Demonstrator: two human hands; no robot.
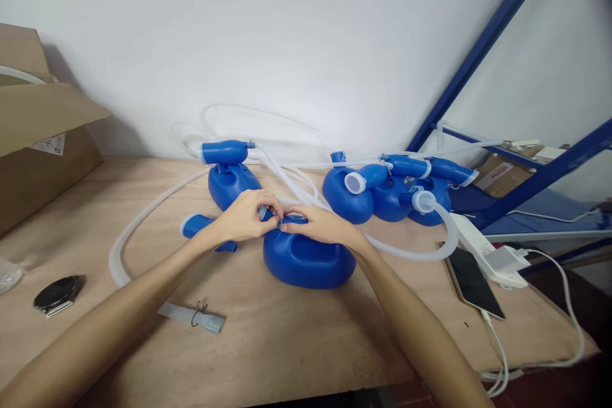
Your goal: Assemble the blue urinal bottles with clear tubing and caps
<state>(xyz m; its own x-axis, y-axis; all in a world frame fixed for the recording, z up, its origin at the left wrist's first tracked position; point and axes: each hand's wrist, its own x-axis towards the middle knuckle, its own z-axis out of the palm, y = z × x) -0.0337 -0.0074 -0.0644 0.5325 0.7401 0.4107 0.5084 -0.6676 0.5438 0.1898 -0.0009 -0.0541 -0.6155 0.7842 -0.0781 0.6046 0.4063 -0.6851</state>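
Note:
A blue plastic bottle (308, 261) with a moulded handle lies in the middle of the wooden table. At its neck, on the left end, my left hand (251, 215) pinches something small that I cannot make out. My right hand (318, 224) meets it there from the right, thumb and fingers closed together at the same spot, its grip partly hidden. Just left of my left hand lies a blue tube-shaped piece (196, 225) with a pale cap. Behind it, another blue bottle (229, 186) has a blue spout piece (224, 152) resting on top.
Several blue bottles (348, 199) stand at the back right, with clear hoses (406, 254) around them. A phone (473, 280) and white power strip (485, 255) lie right. At left are a cardboard box (43, 172), a watch (58, 293) and a hose end (191, 316).

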